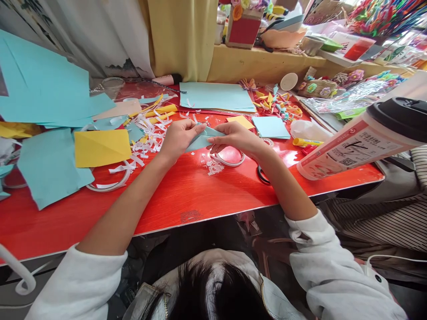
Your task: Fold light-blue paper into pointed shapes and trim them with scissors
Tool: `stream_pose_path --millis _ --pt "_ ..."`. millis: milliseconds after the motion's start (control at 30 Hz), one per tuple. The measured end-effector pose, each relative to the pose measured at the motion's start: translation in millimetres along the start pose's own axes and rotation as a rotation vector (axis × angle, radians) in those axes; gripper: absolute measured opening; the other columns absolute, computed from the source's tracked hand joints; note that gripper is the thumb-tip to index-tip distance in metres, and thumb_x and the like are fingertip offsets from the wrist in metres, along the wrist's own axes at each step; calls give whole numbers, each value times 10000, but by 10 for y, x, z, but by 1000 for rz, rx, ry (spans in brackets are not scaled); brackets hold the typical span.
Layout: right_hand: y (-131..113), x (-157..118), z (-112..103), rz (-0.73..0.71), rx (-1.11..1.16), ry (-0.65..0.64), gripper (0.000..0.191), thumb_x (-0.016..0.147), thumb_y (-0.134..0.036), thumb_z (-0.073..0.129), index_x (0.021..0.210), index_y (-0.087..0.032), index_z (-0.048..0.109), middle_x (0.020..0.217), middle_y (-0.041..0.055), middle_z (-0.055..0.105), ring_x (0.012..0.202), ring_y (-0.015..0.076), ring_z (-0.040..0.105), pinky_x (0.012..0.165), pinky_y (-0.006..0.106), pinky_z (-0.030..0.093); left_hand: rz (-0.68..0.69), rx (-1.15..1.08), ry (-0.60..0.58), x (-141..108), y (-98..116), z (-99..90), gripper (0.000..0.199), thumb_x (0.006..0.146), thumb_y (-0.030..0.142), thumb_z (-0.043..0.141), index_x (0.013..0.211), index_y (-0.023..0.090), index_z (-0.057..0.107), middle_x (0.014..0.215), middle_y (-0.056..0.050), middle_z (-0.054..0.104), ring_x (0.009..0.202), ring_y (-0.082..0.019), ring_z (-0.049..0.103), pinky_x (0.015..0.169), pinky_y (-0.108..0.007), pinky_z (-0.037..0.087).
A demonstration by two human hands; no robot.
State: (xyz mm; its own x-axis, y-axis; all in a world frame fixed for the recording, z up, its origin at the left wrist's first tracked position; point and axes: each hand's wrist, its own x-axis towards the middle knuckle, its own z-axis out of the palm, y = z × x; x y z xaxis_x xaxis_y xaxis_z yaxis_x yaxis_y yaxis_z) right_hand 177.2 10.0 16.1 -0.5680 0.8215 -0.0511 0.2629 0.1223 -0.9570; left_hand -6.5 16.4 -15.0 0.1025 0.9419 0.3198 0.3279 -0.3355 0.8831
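Observation:
A small folded piece of light blue paper [199,143] is held between my two hands above the red table. My left hand [180,137] pinches its left end between thumb and fingers. On the other side, my right hand [231,135] grips the right part, thumb and fingers closed on it. Just below the hands lies a roll of clear tape [232,159] beside a patch of crumpled clear scraps [214,165]. Black scissor handles [263,174] show partly behind my right forearm.
Blue sheets [43,89] and yellow paper [102,148] pile at the left, near white paper strips [156,135]. A blue paper stack [216,97] lies at the back, small blue squares [271,127] to its right. A tall lidded cup [353,140] stands at the right edge.

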Motion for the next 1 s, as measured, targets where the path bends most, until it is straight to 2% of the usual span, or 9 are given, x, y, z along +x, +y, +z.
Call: stream_pose_path --millis 267,400,500,700,867,1000 --pt "55 20 -5 -15 23 13 318 722 -412 711 800 -113 633 758 79 699 671 152 684 685 292 569 -21 -14 -39 0 5 -7 398 757 477 626 564 176 450 549 29 379 496 -79 320 483 -251 242" --pt "50 16 -6 7 7 38 301 727 -407 709 784 -121 637 759 77 704 666 149 683 680 287 569 -72 -75 -174 -4 29 -51 355 762 484 621 630 172 514 568 25 438 501 -80 359 476 -242 259" --pt "53 16 -13 3 4 46 293 725 -399 715 797 -124 646 757 77 708 671 155 688 676 286 569 -93 -121 -275 -7 39 -90 275 730 413 672 682 173 545 602 28 485 511 -77 392 479 -231 292" --pt "42 3 -28 34 42 25 307 710 -399 733 826 -130 642 762 69 703 726 160 687 727 290 572 -93 -137 -342 1 45 -124 189 715 329 675 784 169 602 715 6 580 603 -102 502 554 -236 376" --pt "37 -13 -69 43 80 -39 387 768 -509 643 855 -133 655 834 91 714 769 160 687 755 289 571 -87 -155 -308 6 46 -106 186 696 270 675 835 162 613 771 -7 610 661 -121 547 596 -243 416" --pt "53 -25 -95 62 27 -131 349 777 -470 649 831 -126 680 837 106 723 735 158 685 723 288 569 -35 -147 -204 11 39 -101 279 686 229 677 950 168 611 886 -18 629 758 -130 573 666 -247 449"
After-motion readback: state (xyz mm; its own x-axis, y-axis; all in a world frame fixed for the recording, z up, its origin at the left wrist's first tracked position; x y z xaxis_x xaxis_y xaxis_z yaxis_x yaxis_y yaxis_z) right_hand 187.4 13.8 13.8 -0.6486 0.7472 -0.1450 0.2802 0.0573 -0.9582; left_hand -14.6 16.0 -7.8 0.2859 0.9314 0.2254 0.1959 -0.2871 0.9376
